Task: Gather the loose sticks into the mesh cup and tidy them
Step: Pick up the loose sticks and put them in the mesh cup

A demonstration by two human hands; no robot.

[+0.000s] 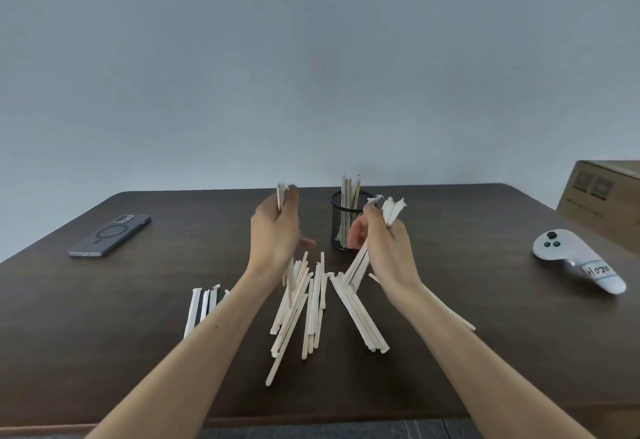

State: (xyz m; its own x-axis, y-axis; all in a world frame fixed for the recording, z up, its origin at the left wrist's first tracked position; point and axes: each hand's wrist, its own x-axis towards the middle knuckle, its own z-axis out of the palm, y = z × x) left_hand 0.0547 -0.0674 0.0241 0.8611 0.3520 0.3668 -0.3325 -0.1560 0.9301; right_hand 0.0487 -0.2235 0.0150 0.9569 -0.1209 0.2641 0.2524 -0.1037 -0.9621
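Note:
A black mesh cup [341, 227] stands upright at the middle back of the dark wooden table [138, 352], with several pale sticks upright in it. My left hand [277, 230] is raised left of the cup and closed on a few sticks held upright. My right hand [384, 241] hovers just in front of the cup on its right side, gripping a bundle of sticks [391, 210] tilted to the right. Several loose sticks [304, 307] lie in a heap on the table below both hands. More sticks [201, 307] lie to the left, partly hidden by my left forearm.
A phone [110, 236] lies face down at the far left. A white controller [575, 258] rests at the right, and a cardboard box [606, 196] stands behind it at the table's right edge. A grey wall rises behind the table.

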